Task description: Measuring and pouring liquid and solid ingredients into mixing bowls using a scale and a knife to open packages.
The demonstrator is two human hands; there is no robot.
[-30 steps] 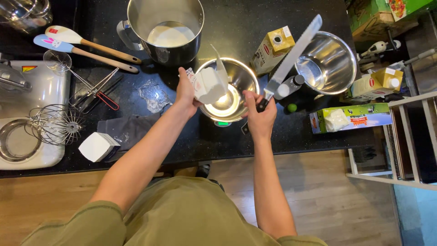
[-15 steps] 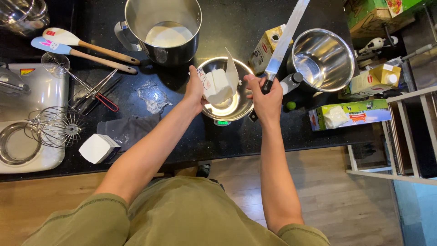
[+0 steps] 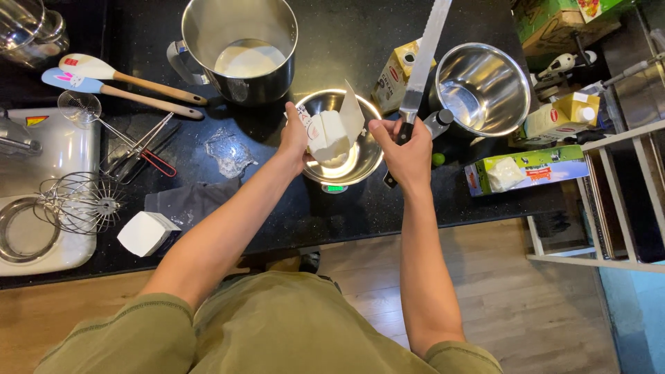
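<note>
My left hand (image 3: 296,136) holds a pale block of butter (image 3: 332,135) in its opened paper wrapper, over a small steel bowl (image 3: 360,163) that sits on a scale on the black counter (image 3: 332,48). My right hand (image 3: 405,142) grips the black handle of a long serrated knife (image 3: 428,52), whose blade points up and away. My right thumb and forefinger reach toward the wrapper's raised flap.
A large steel pot with white liquid (image 3: 239,52) stands behind the bowl. An empty steel pot (image 3: 485,86), cartons (image 3: 391,73) and a green box (image 3: 530,170) are at the right. Spatulas (image 3: 118,86), a strainer, tongs, a whisk (image 3: 80,201) and a white box (image 3: 145,232) lie at the left.
The knife blade has swung from leaning right to nearly upright. My right hand has moved in closer to the butter, and the wrapper flap has been peeled up.
</note>
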